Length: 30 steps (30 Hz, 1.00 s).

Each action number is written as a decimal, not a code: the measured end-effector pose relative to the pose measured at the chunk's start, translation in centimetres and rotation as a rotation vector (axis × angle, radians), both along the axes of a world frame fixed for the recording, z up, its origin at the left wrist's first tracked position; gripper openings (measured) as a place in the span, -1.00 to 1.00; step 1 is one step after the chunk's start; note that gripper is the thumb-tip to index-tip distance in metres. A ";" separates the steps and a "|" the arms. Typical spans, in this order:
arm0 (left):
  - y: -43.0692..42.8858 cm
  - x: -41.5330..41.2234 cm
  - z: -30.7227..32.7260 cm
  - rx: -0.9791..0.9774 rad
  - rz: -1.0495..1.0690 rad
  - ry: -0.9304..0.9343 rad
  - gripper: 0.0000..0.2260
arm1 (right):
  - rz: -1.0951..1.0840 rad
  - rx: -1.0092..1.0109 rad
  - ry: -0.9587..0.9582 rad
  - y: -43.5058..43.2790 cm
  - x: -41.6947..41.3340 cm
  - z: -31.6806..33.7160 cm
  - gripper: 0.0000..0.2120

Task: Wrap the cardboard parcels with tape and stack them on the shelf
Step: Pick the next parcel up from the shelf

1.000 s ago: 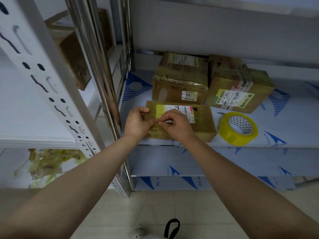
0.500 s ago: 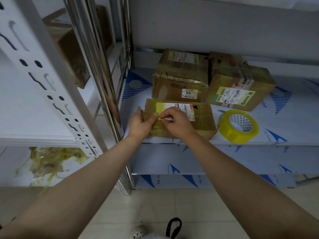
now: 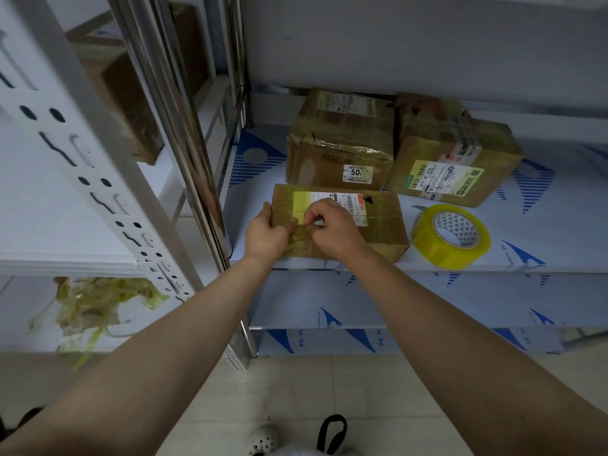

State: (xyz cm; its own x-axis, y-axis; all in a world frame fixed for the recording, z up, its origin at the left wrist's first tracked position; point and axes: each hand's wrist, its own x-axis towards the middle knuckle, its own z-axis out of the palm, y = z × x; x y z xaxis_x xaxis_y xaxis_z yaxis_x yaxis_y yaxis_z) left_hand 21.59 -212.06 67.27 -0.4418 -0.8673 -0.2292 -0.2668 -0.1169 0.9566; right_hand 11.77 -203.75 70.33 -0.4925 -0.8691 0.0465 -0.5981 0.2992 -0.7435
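A flat cardboard parcel (image 3: 381, 225) with a white label lies at the front of the shelf (image 3: 526, 258). My left hand (image 3: 265, 233) grips its left end, thumb on top. My right hand (image 3: 332, 230) rests on the parcel's top with fingers curled, pinching a strip of clear yellowish tape (image 3: 304, 205) stuck across the box. A yellow tape roll (image 3: 450, 236) lies flat just right of the parcel. Two taller taped parcels (image 3: 340, 139) (image 3: 450, 162) stand side by side behind it.
A chrome upright post (image 3: 184, 143) stands just left of my left hand. The white perforated rack (image 3: 82, 159) on the left holds a brown box (image 3: 131, 103) and, lower, a wad of used tape (image 3: 95, 304). A small knife tip (image 3: 419, 208) shows behind the roll.
My left hand slid from the parcel's top to its left end. My right hand stays pinching tape on top. The view shifted slightly.
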 end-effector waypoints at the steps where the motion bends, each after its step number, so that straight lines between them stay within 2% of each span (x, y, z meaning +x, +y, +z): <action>1: 0.0 -0.1 -0.1 0.001 0.011 0.001 -0.36 | 0.000 0.002 0.001 0.0 0.0 0.0 -0.79; 8: 0.1 -0.5 -0.1 0.026 0.049 0.029 -0.46 | 0.015 0.007 0.011 0.0 -0.1 0.0 -0.80; 12: 0.0 -0.5 -0.1 -0.002 0.040 -0.013 -0.61 | 0.019 0.003 -0.003 0.0 -0.2 0.1 -0.80; 16: -0.3 -0.3 0.1 0.109 0.056 0.032 -0.52 | 0.012 0.001 0.001 -0.1 -0.2 0.0 -0.80; 19: 0.2 -0.1 0.1 0.035 -0.012 0.000 -0.42 | 0.014 -0.008 0.001 -0.1 -0.2 -0.1 -0.80; 21: 0.3 -0.2 0.2 0.001 -0.005 -0.024 -0.45 | 0.013 -0.009 0.001 -0.1 -0.2 -0.1 -0.79; 23: 0.1 -0.2 0.4 -0.033 0.009 -0.088 -0.53 | -0.012 -0.043 -0.100 0.0 -0.3 0.2 -0.77; 25: -0.1 0.0 0.8 -0.061 -0.004 -0.160 -0.58 | -0.099 -0.161 -0.369 0.6 -0.8 0.8 -0.73; 27: 0.0 0.2 1.3 -0.220 -0.021 -0.217 -0.63 | -0.228 -0.321 -0.586 1.9 -2.1 1.5 -0.68; 30: 0.5 -0.4 2.3 -0.644 -0.054 -0.357 -0.57 | -0.437 -0.470 -0.578 4.3 -4.9 2.2 -0.62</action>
State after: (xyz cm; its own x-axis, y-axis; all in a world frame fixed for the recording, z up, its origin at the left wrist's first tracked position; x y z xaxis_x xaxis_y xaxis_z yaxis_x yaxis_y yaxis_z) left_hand 21.22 -211.53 69.62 -0.4815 -0.8577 0.1803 -0.5642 0.4608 0.6851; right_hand 6.91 -199.44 72.50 -0.8352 -0.5499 -0.0071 0.0092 -0.0011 -1.0000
